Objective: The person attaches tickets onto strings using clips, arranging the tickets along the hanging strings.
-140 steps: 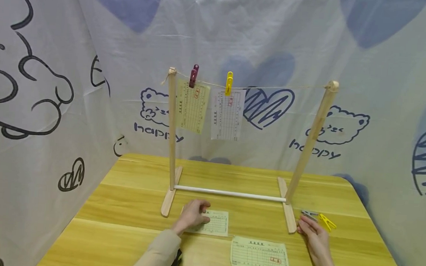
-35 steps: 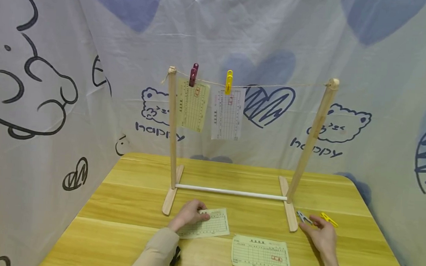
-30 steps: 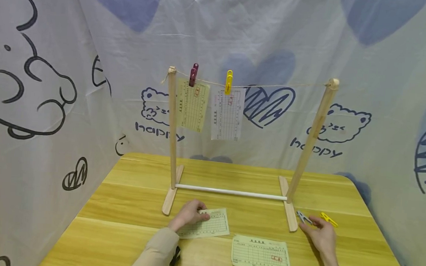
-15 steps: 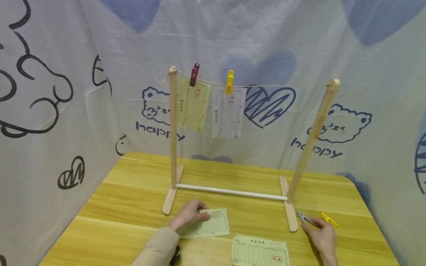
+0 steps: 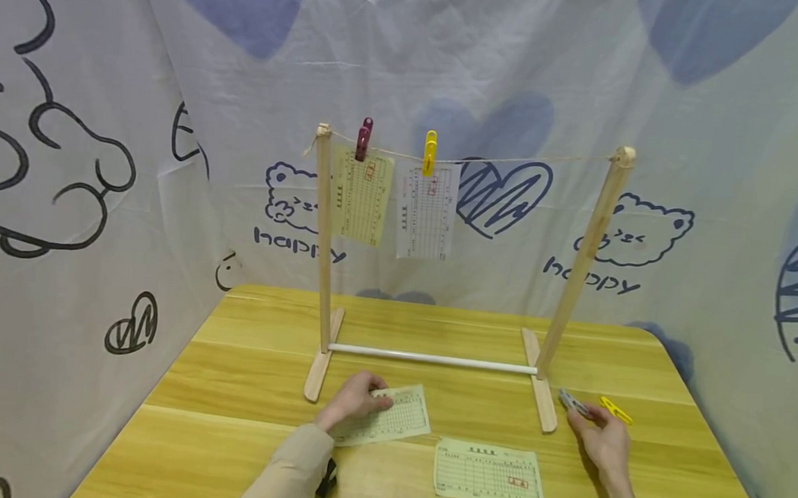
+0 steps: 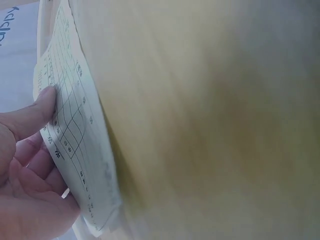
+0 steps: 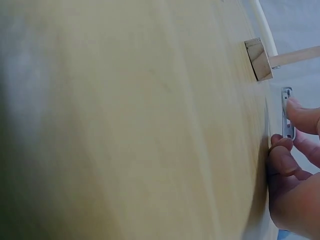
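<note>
While holding something on either side, pinches the left green slip (image 5: 399, 416) with the left hand (image 5: 354, 401), using thumb on the printed face and fingers behind, and clamps the grey clip (image 5: 572, 402) between thumb and fingers of the right hand (image 5: 604, 443), close to the table (image 5: 226, 391). Cannot tell the slip's exact contact with the wood. Could crease the paper by squeezing too hard, or let it slide free by pinching too lightly. Could lose the grey clip by pressing off-centre, or nudge the loose yellow clip (image 5: 616, 410) just beside the right hand. By sweeping the left sleeve (image 5: 289, 467) low, could drag the flat green slip (image 5: 481, 484) lying between the hands. By bumping the wooden rack (image 5: 544, 412) near the grey clip, could shake the string (image 5: 514, 161) and the hung slips (image 5: 360, 208).
</note>
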The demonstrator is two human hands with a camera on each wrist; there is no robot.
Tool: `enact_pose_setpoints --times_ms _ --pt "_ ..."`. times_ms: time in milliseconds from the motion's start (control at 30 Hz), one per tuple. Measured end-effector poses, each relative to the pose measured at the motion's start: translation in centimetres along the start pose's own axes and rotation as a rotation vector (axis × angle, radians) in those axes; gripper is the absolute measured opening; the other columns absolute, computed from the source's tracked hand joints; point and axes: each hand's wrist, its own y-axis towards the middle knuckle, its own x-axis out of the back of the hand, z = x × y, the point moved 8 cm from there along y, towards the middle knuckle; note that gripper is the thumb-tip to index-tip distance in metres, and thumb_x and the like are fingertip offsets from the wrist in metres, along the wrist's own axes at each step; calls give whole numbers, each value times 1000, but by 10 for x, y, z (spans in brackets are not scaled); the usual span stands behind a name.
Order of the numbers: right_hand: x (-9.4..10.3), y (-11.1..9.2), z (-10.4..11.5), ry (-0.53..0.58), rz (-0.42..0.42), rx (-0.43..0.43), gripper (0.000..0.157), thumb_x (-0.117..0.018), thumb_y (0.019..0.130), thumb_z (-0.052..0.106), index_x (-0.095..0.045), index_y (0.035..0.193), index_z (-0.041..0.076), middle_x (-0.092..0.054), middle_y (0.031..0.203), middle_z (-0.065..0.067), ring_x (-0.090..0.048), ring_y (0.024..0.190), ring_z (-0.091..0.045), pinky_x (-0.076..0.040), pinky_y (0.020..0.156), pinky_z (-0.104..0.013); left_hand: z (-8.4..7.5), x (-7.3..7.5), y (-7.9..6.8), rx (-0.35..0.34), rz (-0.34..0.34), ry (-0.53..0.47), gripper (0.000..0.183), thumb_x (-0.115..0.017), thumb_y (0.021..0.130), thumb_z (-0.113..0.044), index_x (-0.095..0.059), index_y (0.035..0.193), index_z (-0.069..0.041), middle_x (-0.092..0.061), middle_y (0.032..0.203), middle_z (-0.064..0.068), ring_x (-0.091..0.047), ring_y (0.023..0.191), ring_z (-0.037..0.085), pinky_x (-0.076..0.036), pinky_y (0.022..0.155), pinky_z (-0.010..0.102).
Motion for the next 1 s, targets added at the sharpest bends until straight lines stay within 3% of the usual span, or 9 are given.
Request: enact_pose_setpoints --times_ms 167,300,400,500,567,667,800,900,1000 --pt "5 -2 3 32 -24 0 42 -65 98 20 -59 129 -7 -62 128 -34 -61 113 -39 -40 78 -18 2 2 2 -6 -37 -13 20 -75 91 -15 -72 100 3 -73 98 15 -64 89 21 -56 81 39" --pt "10 -3 5 46 -66 27 39 -64 99 22 -62 126 -5 -65 118 -30 -62 83 -9 -40 62 -11 4 3 3 8 -58 -54 21 -74 92 -16 -72 103 2 -73 101 16 -65 92 22 -57 82 40" --pt "13 -3 5 97 -101 23 38 -64 99 23 -63 127 -3 -67 102 -11 -49 66 6 -41 54 -14 5 3 3 12 -75 -80 18 -74 92 -16 -72 101 0 -73 100 14 -62 88 18 -54 76 32" --pt "16 -3 5 187 -120 -2 40 -61 101 27 -62 131 0 -56 93 16 -47 58 5 -41 47 -17 5 4 4 14 -93 -95 17 -73 93 -16 -73 101 -2 -72 101 12 -61 88 16 -52 75 29" --pt "17 -4 7 268 -119 -16 42 -58 102 30 -60 133 1 -51 89 22 -47 53 3 -40 43 -18 3 5 4 8 -105 -104 16 -73 93 -16 -73 102 -2 -73 101 13 -62 88 17 -52 75 30" --pt "17 -5 11 425 -107 -46 46 -57 103 34 -57 137 2 -52 85 20 -46 48 -1 -38 39 -20 -3 7 4 -5 -121 -110 18 -72 94 -16 -73 104 -2 -74 103 13 -64 90 18 -54 77 31" --pt "20 -7 19 594 -130 -46 32 -58 102 34 -62 127 14 -56 81 12 -46 46 -4 -36 37 -21 -10 10 5 -20 -137 -164 21 -72 94 -16 -72 106 1 -75 100 16 -63 82 13 -53 70 23" --pt "25 -9 27 710 -166 -1 20 -59 101 32 -64 119 24 -56 82 9 -49 51 -4 -38 39 -20 -20 17 7 -70 -144 -224 21 -71 94 -12 -71 105 5 -75 96 20 -63 75 12 -49 62 17" --pt "31 -10 39 841 -201 65 20 -60 101 26 -66 119 21 -56 85 6 -53 58 -4 -41 40 -18 -32 26 7 -123 -136 -277 21 -70 95 -10 -69 107 7 -74 98 25 -67 78 17 -51 62 18"
